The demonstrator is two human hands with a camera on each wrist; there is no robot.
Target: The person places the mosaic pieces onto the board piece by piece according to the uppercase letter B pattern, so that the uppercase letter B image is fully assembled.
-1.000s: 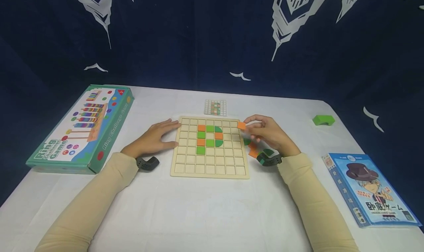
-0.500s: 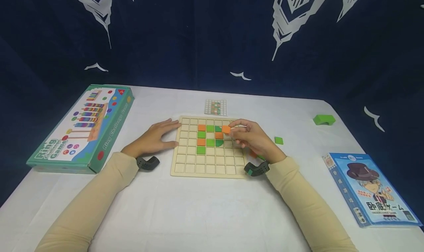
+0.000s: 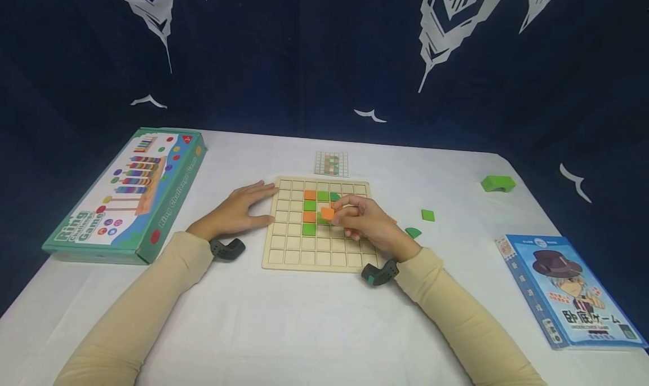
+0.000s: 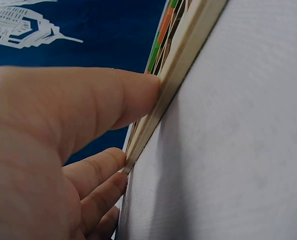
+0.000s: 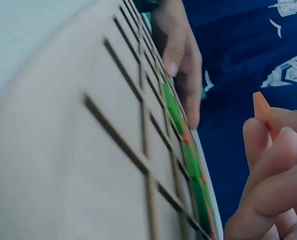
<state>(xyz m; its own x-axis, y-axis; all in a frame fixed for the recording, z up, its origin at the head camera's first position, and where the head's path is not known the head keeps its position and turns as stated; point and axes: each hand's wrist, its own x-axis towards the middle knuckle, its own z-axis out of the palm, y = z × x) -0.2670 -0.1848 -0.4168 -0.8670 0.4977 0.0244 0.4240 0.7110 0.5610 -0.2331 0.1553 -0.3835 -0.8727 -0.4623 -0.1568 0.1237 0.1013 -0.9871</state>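
Observation:
A wooden grid board (image 3: 289,257) lies mid-table with orange and green tiles set in some of its squares, among them a green square tile (image 3: 309,229). Over these tiles my right hand (image 3: 367,222) pinches an orange square tile (image 3: 327,213) between thumb and finger; in the right wrist view the orange tile (image 5: 261,106) is held above the board's surface. My left hand (image 3: 238,210) touches the board's left edge with straight, spread fingers; in the left wrist view its thumb (image 4: 133,95) rests against the rim. The right hand hides part of the board's right side.
Behind the board lies a small pattern card (image 3: 331,164). To the right are a loose green square tile (image 3: 428,215), a dark green quarter-round tile (image 3: 413,232) and a green arched block (image 3: 498,183). A game box (image 3: 124,200) stands left, a blue box (image 3: 573,290) right.
My right hand has carried the orange tile leftward from the board's right edge to over its middle, uncovering loose tiles on the right. The left hand stays at the left edge.

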